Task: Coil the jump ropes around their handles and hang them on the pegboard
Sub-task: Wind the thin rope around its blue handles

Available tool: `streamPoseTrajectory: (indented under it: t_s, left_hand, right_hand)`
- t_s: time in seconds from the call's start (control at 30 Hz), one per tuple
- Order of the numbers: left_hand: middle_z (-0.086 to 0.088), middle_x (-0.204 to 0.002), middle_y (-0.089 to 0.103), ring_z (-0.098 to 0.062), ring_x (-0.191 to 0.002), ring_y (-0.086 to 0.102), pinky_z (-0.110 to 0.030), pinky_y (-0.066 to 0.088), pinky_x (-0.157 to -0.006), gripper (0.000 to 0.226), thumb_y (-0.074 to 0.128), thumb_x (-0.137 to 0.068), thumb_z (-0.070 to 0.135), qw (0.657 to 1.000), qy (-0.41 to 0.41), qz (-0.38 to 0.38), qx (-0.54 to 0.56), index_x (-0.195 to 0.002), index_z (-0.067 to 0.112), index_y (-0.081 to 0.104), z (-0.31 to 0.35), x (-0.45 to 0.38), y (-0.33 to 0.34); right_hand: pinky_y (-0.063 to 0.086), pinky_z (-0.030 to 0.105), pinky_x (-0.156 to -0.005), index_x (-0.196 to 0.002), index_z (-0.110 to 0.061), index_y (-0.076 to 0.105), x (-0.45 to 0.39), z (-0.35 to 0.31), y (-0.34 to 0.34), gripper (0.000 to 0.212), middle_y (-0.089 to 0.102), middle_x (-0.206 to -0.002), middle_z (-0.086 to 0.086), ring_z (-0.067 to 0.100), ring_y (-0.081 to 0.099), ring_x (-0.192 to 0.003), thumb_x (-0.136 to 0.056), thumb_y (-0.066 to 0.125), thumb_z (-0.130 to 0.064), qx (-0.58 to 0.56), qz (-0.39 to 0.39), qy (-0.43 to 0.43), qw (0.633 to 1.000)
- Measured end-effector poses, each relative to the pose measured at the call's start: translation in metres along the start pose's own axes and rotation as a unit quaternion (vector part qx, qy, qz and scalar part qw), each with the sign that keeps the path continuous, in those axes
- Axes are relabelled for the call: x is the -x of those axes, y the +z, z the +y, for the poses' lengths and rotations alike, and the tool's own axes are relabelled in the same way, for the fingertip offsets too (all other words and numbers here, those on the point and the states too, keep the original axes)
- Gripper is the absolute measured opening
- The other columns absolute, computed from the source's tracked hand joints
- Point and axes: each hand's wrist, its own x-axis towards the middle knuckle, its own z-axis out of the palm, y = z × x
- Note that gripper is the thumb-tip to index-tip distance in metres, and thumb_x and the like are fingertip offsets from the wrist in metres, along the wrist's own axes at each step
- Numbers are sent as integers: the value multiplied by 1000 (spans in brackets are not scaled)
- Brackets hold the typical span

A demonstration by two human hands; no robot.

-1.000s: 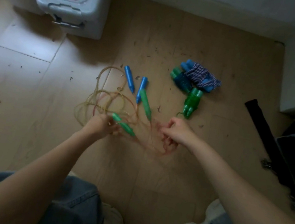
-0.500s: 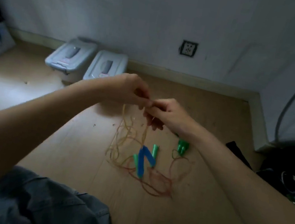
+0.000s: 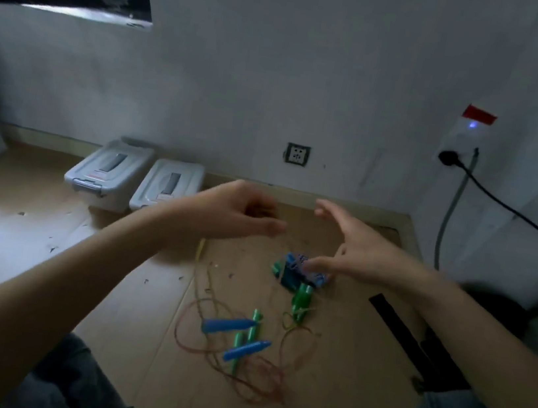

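My left hand (image 3: 242,214) is raised over the floor with its fingers curled. A thin yellowish jump rope (image 3: 200,253) rises from the floor to just under its wrist. My right hand (image 3: 355,247) hovers beside it with fingers spread, holding nothing. Below them lies a loose tangle of thin ropes (image 3: 252,385) with two blue handles (image 3: 228,325) and two green handles (image 3: 254,326) lying across each other. Behind the tangle sit a coiled blue-handled rope (image 3: 292,276) and a coiled green-handled rope (image 3: 300,300). No pegboard is in view.
Two grey lidded bins (image 3: 108,178) stand by the wall at the back left. A black strap (image 3: 398,332) and dark bags lie on the floor at the right. A cable (image 3: 502,205) hangs from a wall socket. My knees are at the bottom edge.
My head has tilted up, showing the wall and window. My hands, pinching the rope together half a second ago, have moved apart. The right hand has let go and spread open.
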Motion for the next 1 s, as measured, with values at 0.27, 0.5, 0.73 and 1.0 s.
streamPoseTrajectory:
  t_s: [0.27,0.5,0.73,1.0]
  left_hand:
    - [12,-49,48,-2,-45,42,-12,36,-44,31,44,-92,34,991,-39,1,127,-66,20,53,-28,-14,13]
    - [9,-62,40,-3,-52,40,-14,27,-45,22,35,-94,37,926,-123,75,-348,-82,20,40,-74,-12,22]
    - [-2,-104,46,-17,-97,40,-24,35,-83,38,50,-90,26,962,1,227,-154,-128,18,47,-43,-29,7]
    - [9,-102,68,-7,-104,61,-9,48,-81,46,45,-81,59,961,-68,-5,268,-110,26,60,-33,-10,37]
  right_hand:
    - [34,13,-34,-84,-7,62,-16,-5,1,16,59,-57,-3,3,45,-37,-88,52,-19,-414,-7,-87,906]
    - [23,13,-28,-85,-3,54,-24,9,2,23,67,-56,3,4,33,-27,-98,39,-14,-233,-5,48,971]
    - [23,13,-30,-83,-4,51,-12,-10,4,23,72,-75,13,4,33,-30,-97,39,-17,-331,-95,-39,938]
    - [39,17,-41,-82,-6,51,-11,-15,4,24,71,-72,12,10,49,-43,-99,36,-15,-480,20,-102,871]
